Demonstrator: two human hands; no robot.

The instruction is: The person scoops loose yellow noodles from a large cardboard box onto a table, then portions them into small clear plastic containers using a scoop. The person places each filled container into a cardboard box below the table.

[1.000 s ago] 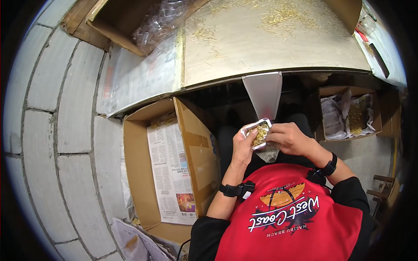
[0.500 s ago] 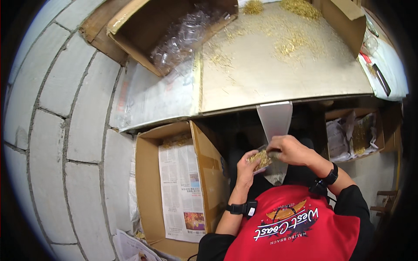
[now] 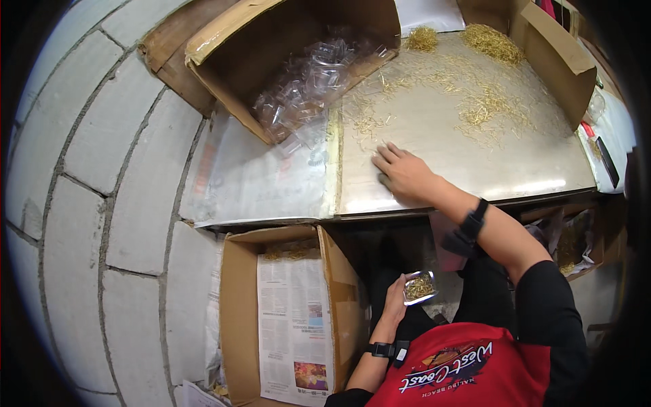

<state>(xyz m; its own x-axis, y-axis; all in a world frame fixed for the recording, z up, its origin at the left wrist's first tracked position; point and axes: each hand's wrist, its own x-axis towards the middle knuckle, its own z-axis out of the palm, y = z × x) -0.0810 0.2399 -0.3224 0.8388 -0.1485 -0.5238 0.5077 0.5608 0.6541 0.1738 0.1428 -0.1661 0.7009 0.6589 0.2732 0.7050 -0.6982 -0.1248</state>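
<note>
My left hand [image 3: 395, 298] is closed around a small clear plastic box [image 3: 430, 296], held above my lap. Thin gold-coloured metal pieces [image 3: 419, 286] fill the box, too small for their exact kind to be told. Out on the tabletop [image 3: 420, 129], my right hand [image 3: 407, 175] lies palm down with its fingers stretched forward and somewhat apart. Loose gold pieces [image 3: 369, 122] are scattered just beyond its fingertips; no object shows in this hand, though its palm is hidden.
A tilted cardboard box [image 3: 230, 47] spills clear plastic boxes [image 3: 322, 74] at the table's far left. Gold pieces form a heap [image 3: 494, 42] at the back. Below the table edge stands a carton [image 3: 339, 285] lined with newspaper [image 3: 291, 325]. A black knife-like tool [image 3: 607, 163] lies at right.
My right hand has left the plastic box and reached up and left onto the tabletop. My left hand has lowered slightly, still holding the box. The view has shifted a little.
</note>
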